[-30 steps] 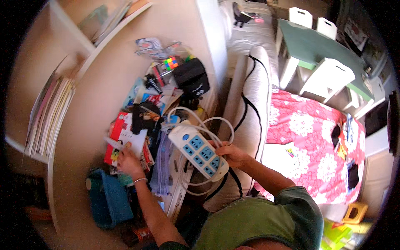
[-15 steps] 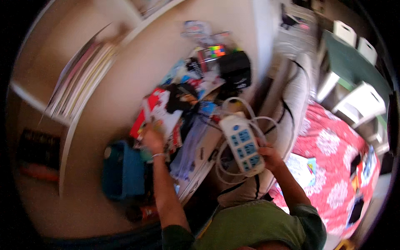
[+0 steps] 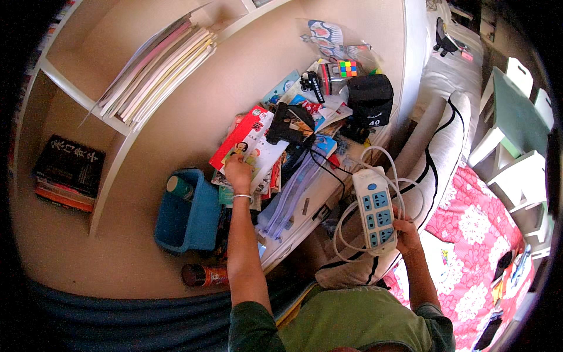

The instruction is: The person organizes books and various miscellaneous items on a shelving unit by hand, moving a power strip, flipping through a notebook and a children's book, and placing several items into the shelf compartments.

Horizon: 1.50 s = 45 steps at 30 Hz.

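My right hand grips the lower right side of a white power strip with blue sockets. It is held tilted up, and its white cable loops around it. My left hand, with a pale band at the wrist, is closed at the lower edge of a red and white book. Its fingertips rest over the cover, and the thumb is hard to see. A black object lies across the book's upper right part, and a dark cord runs near it towards the power strip.
A blue bin with a green-lidded container stands left of the pile. Beyond lie a puzzle cube and a black pouch. Shelves hold stacked papers and dark books. A cushioned bed edge borders the right, beside red floral bedding.
The view has shifted, so the pile sits further right and is sharper. Both hands keep their places, the left at the book and the right on the power strip.
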Each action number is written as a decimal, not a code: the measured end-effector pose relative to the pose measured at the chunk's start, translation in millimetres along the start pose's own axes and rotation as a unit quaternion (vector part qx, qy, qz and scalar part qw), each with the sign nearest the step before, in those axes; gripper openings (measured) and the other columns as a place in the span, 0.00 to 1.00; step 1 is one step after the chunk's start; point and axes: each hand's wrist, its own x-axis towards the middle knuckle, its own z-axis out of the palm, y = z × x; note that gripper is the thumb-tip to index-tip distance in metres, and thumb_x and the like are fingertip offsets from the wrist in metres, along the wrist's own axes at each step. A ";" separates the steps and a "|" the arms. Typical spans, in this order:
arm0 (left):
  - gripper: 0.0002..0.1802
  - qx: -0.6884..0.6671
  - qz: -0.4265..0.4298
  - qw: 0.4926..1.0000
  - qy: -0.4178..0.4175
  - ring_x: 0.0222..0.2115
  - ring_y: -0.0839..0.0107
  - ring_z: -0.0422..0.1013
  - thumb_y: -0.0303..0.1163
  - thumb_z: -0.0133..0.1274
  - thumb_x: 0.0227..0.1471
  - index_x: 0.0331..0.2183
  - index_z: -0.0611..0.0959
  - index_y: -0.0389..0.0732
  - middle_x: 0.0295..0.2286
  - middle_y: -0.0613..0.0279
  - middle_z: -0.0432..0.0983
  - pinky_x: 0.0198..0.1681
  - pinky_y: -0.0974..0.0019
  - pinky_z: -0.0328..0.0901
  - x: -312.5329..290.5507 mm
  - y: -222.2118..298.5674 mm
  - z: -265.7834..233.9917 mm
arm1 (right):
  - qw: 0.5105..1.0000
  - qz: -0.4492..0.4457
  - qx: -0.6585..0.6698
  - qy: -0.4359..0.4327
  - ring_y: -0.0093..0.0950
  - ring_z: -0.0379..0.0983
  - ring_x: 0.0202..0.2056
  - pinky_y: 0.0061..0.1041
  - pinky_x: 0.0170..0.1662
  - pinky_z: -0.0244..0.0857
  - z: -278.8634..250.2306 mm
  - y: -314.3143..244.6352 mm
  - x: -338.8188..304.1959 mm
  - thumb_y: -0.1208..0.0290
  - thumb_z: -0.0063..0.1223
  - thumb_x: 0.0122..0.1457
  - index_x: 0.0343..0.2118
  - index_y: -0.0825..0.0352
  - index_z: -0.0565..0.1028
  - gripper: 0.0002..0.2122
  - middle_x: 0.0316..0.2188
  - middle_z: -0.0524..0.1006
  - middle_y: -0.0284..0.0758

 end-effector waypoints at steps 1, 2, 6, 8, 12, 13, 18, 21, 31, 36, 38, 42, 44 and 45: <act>0.11 0.004 -0.008 1.000 0.005 0.34 0.51 0.70 0.22 0.50 0.36 0.28 0.80 0.35 0.27 0.48 0.74 0.37 0.56 0.65 -1.1 1.0 -0.9 | 1.000 0.003 -0.006 0.001 0.30 0.72 0.40 0.28 0.43 0.69 -0.8 -0.2 -1.3 0.72 0.52 0.43 0.51 0.75 0.61 0.29 0.42 0.72 0.43; 0.10 0.008 -0.017 1.000 0.011 0.34 0.52 0.70 0.21 0.50 0.36 0.28 0.80 0.35 0.27 0.48 0.74 0.37 0.56 0.65 -2.7 1.4 -1.9 | 1.000 0.007 -0.012 0.001 0.31 0.71 0.42 0.29 0.44 0.68 -0.5 -1.2 -2.6 0.71 0.52 0.42 0.51 0.75 0.61 0.30 0.43 0.71 0.43; 0.11 0.024 0.050 0.997 0.055 0.30 0.53 0.70 0.21 0.50 0.37 0.29 0.80 0.35 0.26 0.49 0.74 0.35 0.57 0.65 -10.9 -2.9 -4.4 | 1.000 -0.001 -0.016 0.007 0.31 0.71 0.42 0.29 0.45 0.67 -4.4 -0.8 -7.9 0.72 0.52 0.42 0.51 0.76 0.61 0.30 0.43 0.71 0.43; 0.10 0.017 0.079 0.994 0.074 0.29 0.54 0.69 0.21 0.51 0.36 0.29 0.80 0.35 0.26 0.49 0.73 0.34 0.58 0.65 -19.2 5.5 -7.4 | 1.000 -0.008 -0.011 0.015 0.31 0.71 0.42 0.29 0.45 0.67 -3.9 -3.0 -11.6 0.71 0.51 0.42 0.51 0.76 0.62 0.29 0.41 0.72 0.42; 0.11 -0.105 0.062 0.989 0.081 0.26 0.59 0.69 0.19 0.53 0.36 0.29 0.78 0.34 0.25 0.54 0.70 0.31 0.63 0.65 -40.9 18.4 -8.5 | 0.999 -0.028 -0.003 0.029 0.31 0.72 0.41 0.29 0.45 0.67 -10.9 -9.9 -22.1 0.71 0.51 0.42 0.50 0.76 0.62 0.29 0.41 0.73 0.42; 0.10 -0.117 0.041 0.990 0.070 0.24 0.67 0.68 0.19 0.52 0.39 0.30 0.78 0.33 0.23 0.59 0.70 0.29 0.67 0.64 -47.4 12.2 -5.9 | 0.999 -0.035 -0.004 0.033 0.31 0.72 0.40 0.29 0.45 0.67 -16.1 -11.9 -24.2 0.70 0.51 0.42 0.50 0.75 0.63 0.28 0.41 0.73 0.42; 0.08 -0.539 -0.211 0.806 -0.122 0.21 0.79 0.64 0.19 0.51 0.45 0.32 0.76 0.35 0.23 0.66 0.70 0.24 0.77 0.60 -106.8 69.1 -17.4 | 0.994 -0.090 0.021 0.055 0.31 0.71 0.42 0.28 0.46 0.65 -32.3 -20.6 -28.6 0.68 0.51 0.45 0.51 0.74 0.61 0.29 0.42 0.72 0.41; 0.10 -0.596 -0.298 0.710 -0.229 0.21 0.76 0.67 0.20 0.52 0.45 0.34 0.74 0.36 0.23 0.65 0.70 0.26 0.74 0.65 -144.5 94.7 -11.9 | 0.989 -0.115 0.017 0.088 0.30 0.69 0.43 0.29 0.48 0.62 -51.0 -29.9 -39.9 0.70 0.49 0.44 0.51 0.73 0.61 0.28 0.43 0.71 0.39; 0.09 -0.667 -0.428 0.397 -0.463 0.22 0.72 0.68 0.30 0.47 0.54 0.32 0.75 0.34 0.24 0.60 0.71 0.25 0.69 0.65 -218.8 160.0 17.1 | 0.936 -0.272 0.107 0.197 0.32 0.70 0.42 0.32 0.48 0.63 -122.7 -47.7 -105.9 0.72 0.49 0.45 0.50 0.70 0.63 0.25 0.42 0.72 0.39; 0.08 -0.656 -0.448 0.353 -0.494 0.22 0.73 0.67 0.28 0.44 0.55 0.33 0.75 0.33 0.24 0.60 0.71 0.26 0.69 0.65 -230.6 180.5 24.3 | 0.910 -0.307 0.126 0.250 0.31 0.71 0.41 0.31 0.47 0.64 -160.4 -41.7 -131.6 0.75 0.46 0.46 0.48 0.70 0.64 0.22 0.40 0.73 0.38; 0.08 -0.637 -0.448 0.364 -0.511 0.22 0.73 0.66 0.27 0.44 0.55 0.32 0.75 0.33 0.24 0.60 0.70 0.25 0.70 0.63 -234.9 192.0 25.9 | 0.910 -0.306 0.117 0.252 0.30 0.71 0.41 0.31 0.48 0.64 -182.2 -33.1 -142.3 0.75 0.46 0.46 0.48 0.69 0.64 0.22 0.40 0.73 0.37; 0.07 -0.607 -0.450 0.343 -0.558 0.21 0.75 0.64 0.27 0.44 0.55 0.31 0.74 0.34 0.24 0.60 0.69 0.24 0.72 0.60 -250.1 213.0 28.6 | 0.893 -0.307 0.127 0.304 0.29 0.71 0.40 0.29 0.46 0.65 -213.3 -9.2 -153.6 0.75 0.47 0.47 0.45 0.69 0.66 0.19 0.38 0.74 0.36; 0.06 -0.582 -0.441 0.348 -0.588 0.21 0.75 0.63 0.27 0.44 0.55 0.31 0.74 0.35 0.24 0.60 0.69 0.23 0.73 0.60 -261.1 225.9 29.1 | 0.883 -0.306 0.150 0.323 0.28 0.71 0.39 0.28 0.46 0.65 -221.8 1.9 -157.2 0.75 0.48 0.47 0.44 0.69 0.67 0.18 0.37 0.74 0.34; 0.06 -0.569 -0.437 0.352 -0.601 0.21 0.75 0.63 0.28 0.44 0.55 0.31 0.74 0.35 0.24 0.60 0.69 0.23 0.73 0.59 -267.2 230.0 29.6 | 0.889 -0.300 0.155 0.309 0.28 0.71 0.39 0.29 0.46 0.65 -229.0 7.9 -159.9 0.75 0.48 0.47 0.44 0.69 0.67 0.18 0.37 0.73 0.34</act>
